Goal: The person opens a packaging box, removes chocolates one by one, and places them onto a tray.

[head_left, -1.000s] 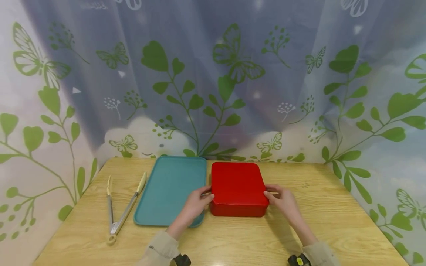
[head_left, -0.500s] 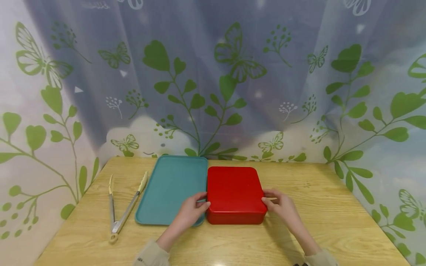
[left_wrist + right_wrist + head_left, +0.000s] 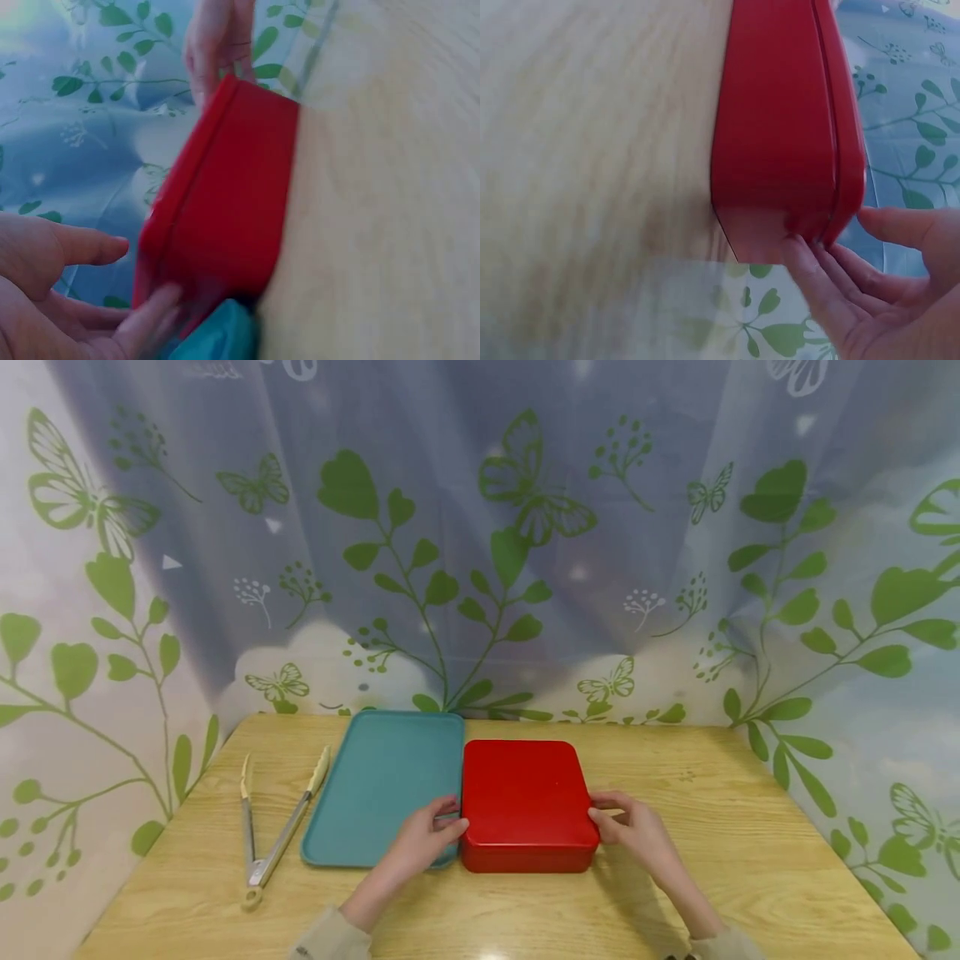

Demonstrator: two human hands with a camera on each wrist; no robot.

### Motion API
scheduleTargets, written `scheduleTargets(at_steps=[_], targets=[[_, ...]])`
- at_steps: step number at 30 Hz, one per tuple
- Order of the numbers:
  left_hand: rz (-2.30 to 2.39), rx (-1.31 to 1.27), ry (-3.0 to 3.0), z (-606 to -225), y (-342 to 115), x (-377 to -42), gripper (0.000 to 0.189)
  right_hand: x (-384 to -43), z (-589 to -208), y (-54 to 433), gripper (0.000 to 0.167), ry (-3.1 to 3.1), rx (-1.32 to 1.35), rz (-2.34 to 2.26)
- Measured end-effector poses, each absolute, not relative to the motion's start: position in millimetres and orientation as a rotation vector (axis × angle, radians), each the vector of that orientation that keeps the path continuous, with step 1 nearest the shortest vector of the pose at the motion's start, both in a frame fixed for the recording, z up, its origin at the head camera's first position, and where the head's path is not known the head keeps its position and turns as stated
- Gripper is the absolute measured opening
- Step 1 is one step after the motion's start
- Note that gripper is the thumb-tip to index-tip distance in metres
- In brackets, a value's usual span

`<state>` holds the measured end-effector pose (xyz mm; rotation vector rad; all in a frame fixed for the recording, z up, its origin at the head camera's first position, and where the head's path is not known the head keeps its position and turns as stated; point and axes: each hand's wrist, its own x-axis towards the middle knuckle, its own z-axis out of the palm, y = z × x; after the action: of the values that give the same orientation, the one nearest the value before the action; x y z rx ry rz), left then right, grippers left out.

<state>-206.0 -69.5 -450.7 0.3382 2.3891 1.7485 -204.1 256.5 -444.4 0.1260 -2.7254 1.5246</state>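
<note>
A red square lidded box (image 3: 528,797) stands on the wooden table in front of me, its lid seam showing in both wrist views. At its left side is my left hand (image 3: 422,843), above the tray's right edge; its fingers are near or on the box wall, and its thumb stands off the lid in the left wrist view. On the right side, my right hand (image 3: 637,831) touches the box near its corner: straight fingers lie against the wall and the thumb (image 3: 892,225) meets the lid edge. The box's contents are hidden.
A teal tray (image 3: 390,793) lies directly left of the box, close against it. Farther left, metal tongs (image 3: 273,852) with cream tips lie spread on the table (image 3: 712,827). A curtain (image 3: 480,527) printed with leaves and butterflies hangs behind.
The red box has slid toward me and slightly left, up to the tray's edge, with both hands at its sides. The tray and tongs have not moved.
</note>
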Motion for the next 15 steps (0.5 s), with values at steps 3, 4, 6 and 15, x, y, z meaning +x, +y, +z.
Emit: scheduleTargets(at_steps=[3,4,6,15], targets=[[1.811,0.282,2.373,-446.9,-71.5,-212.3,0.057,-208.6,-441.0,258.2,0.045,-2.73,0.148,1.562],[1.829,0.263,2.366,-445.0,-72.0,-214.8,0.057,-210.7,-439.6,258.5,0.046,-2.731,0.143,1.562],[1.879,0.242,2.32,-443.3,-72.9,-220.5,0.054,-215.4,-436.4,258.5,0.047,-2.724,0.136,1.569],[1.966,0.204,2.143,-449.0,-76.4,-238.0,0.046,-239.2,-435.0,260.2,0.045,-2.655,0.102,1.801]])
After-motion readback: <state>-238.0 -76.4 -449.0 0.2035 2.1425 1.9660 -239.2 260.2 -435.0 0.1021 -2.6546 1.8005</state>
